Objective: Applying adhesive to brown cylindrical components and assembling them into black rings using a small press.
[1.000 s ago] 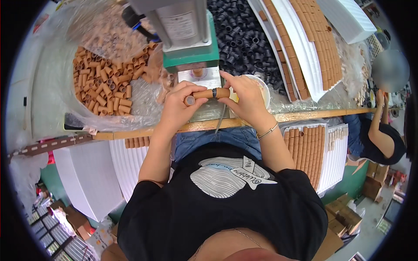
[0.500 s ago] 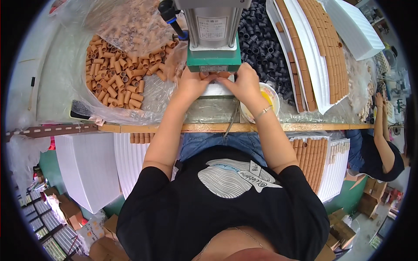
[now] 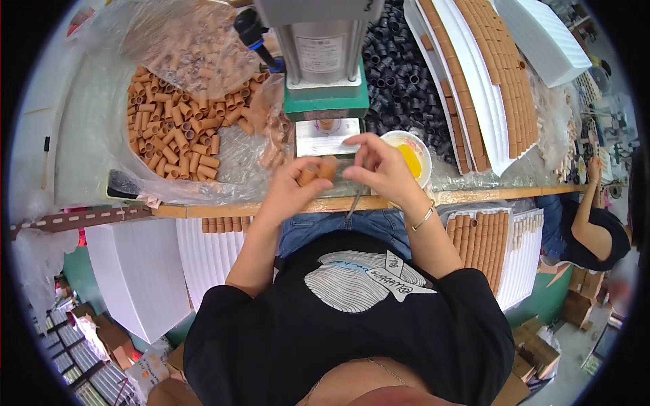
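Observation:
My left hand [image 3: 288, 189] is closed round short orange-brown tubes [image 3: 328, 167], two of which show between its fingers just above the table's front edge. To their right, my right hand [image 3: 387, 170] has its fingers apart and nothing visible in them. Beyond both hands stands a press [image 3: 321, 54] with a green block [image 3: 326, 105] at its lower end. Under that block, an orange-brown piece [image 3: 327, 124] sits on a pale metal plate [image 3: 311, 145]. Close to my right hand is a white bowl [image 3: 424, 150] with something yellow in it.
A heap of orange-brown tubes [image 3: 179, 135] lies on plastic sheeting at the left. Black fittings [image 3: 406, 88] are piled behind the bowl. White foam trays [image 3: 484, 88] with rows of brown tubes stand at the right. A co-worker's arm [image 3: 590, 210] shows far right.
Both hands have come back from under the press toward the table's front edge. The left now shows tubes in its grip; the right has opened. The plate under the press is uncovered.

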A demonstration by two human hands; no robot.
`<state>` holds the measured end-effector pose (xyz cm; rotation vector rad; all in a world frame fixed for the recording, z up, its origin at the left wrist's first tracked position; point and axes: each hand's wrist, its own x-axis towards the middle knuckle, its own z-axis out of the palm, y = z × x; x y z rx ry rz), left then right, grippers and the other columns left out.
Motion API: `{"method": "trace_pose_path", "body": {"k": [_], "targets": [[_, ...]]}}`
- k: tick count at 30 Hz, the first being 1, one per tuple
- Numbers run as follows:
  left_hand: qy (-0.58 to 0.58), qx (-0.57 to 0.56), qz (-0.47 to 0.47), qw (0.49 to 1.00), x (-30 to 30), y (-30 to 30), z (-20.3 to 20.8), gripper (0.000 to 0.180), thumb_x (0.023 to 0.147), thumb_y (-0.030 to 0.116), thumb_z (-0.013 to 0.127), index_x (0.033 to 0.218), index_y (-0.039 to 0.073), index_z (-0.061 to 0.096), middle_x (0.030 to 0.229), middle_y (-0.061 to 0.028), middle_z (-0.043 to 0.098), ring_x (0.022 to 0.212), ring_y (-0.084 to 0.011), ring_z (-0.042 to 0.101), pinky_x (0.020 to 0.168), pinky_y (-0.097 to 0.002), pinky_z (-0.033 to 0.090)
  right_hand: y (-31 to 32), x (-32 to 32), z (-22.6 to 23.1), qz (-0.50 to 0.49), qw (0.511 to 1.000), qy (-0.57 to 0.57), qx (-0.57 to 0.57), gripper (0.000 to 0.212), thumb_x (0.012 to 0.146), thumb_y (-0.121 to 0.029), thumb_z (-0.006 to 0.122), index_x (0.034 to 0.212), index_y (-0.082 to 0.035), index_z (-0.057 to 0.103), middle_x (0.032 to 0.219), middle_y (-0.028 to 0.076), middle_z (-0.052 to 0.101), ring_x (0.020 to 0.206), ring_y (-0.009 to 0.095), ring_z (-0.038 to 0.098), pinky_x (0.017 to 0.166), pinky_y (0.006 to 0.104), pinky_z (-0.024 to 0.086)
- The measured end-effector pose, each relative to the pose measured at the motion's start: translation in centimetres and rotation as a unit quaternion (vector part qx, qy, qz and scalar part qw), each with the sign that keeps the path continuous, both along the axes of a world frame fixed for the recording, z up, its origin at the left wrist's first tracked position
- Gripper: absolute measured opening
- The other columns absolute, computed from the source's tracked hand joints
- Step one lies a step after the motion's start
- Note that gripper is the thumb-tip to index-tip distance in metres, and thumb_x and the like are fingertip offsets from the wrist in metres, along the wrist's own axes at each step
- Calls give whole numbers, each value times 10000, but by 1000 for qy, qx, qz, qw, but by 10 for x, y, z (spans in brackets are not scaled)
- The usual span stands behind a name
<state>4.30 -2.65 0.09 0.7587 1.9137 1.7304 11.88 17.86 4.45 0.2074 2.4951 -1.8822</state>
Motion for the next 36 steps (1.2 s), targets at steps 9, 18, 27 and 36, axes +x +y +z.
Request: {"method": "trace_pose_path", "body": {"k": [9, 18, 27, 36], "targets": [[-433, 238, -360, 791, 30, 23, -19, 398, 921, 335, 617, 1093, -21, 570, 928, -119, 648, 752, -105, 603, 487, -179, 423, 10, 30, -1, 191, 951, 87, -229, 90, 905, -59, 608, 968, 5, 597, 857, 17, 627, 709, 50, 573, 624, 185, 451], [-160, -64, -164, 971, 43, 37, 18, 324, 827, 209, 717, 1034, 56, 521, 855, -74, 645, 761, -168, 641, 567, -293, 498, -10, 22, -2, 17, 921, 208, 329, 208, 812, -158, 606, 650, -52, 530, 620, 122, 584, 538, 305, 591, 494, 390, 457], [276, -90, 68, 954, 42, 19, 4, 379, 772, 123, 751, 1073, 36, 540, 818, -110, 607, 749, -237, 629, 635, -347, 510, -23, 16, -6, -51, 937, 62, 339, 366, 868, -343, 625, 655, -47, 644, 565, 153, 593, 538, 320, 609, 510, 400, 462], [437, -251, 323, 801, -128, -112, 25, 214, 795, 60, 706, 969, 38, 584, 916, -138, 640, 842, -323, 616, 726, -376, 482, 72, 18, -23, -256, 907, 14, 334, 231, 814, -270, 710, 768, -50, 658, 683, 101, 635, 611, 258, 621, 561, 357, 466]]}}
